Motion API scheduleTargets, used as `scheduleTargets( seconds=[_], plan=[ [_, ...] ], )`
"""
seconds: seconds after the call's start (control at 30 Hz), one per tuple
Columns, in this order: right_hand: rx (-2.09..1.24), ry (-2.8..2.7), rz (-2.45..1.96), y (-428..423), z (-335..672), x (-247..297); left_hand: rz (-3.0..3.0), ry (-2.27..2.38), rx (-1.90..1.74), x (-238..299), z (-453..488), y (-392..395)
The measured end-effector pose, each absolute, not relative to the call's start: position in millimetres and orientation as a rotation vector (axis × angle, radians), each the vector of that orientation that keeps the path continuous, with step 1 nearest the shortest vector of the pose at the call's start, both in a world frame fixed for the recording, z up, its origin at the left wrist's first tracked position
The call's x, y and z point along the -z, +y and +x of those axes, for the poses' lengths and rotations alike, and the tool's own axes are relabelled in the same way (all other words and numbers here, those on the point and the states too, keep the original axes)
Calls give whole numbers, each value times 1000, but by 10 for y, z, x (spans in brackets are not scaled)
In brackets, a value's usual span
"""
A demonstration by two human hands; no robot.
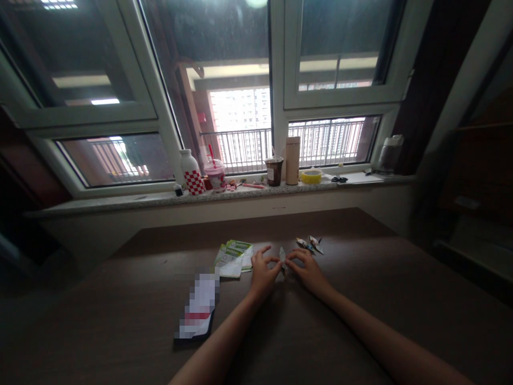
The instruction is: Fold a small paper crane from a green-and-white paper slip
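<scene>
Both of my hands rest on a dark wooden table [360, 321] and pinch a small folded paper piece [282, 258] between them. My left hand [262, 275] grips its left side with thumb and forefinger. My right hand [306, 270] pinches its right side. Just beyond my right hand lie two small folded paper figures [310, 244]. A stack of green and white paper sheets [234, 258] lies left of my left hand.
A phone [198, 310] lies on the table at the left. The window sill [120, 200] holds a checked white bottle [191, 172], a pink drink cup [215, 175], a dark cup [274, 170], a tall beige flask [292, 160], yellow tape [311, 175] and a kettle [389, 154].
</scene>
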State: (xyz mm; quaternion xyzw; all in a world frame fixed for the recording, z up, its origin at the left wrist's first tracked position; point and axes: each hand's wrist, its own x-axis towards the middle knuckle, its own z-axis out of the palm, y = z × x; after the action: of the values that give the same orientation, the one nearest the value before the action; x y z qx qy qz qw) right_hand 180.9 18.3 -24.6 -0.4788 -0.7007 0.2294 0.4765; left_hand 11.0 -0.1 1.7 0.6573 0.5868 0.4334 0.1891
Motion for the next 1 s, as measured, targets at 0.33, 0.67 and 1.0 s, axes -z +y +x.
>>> scheduleTargets(
  seconds=[0.33, 0.67, 1.0],
  plan=[
    [-627, -1743, -1084, 213, 1800, 239, 1804, 1525, -1245, 81, 89, 85],
    [-639, -1780, -1088, 258, 1830, 297, 1800, 1437, -1283, 171, 84, 131],
    [-562, -1801, -1107, 220, 1815, 282, 1806, 1492, -1286, 98, 92, 73]
  ],
)
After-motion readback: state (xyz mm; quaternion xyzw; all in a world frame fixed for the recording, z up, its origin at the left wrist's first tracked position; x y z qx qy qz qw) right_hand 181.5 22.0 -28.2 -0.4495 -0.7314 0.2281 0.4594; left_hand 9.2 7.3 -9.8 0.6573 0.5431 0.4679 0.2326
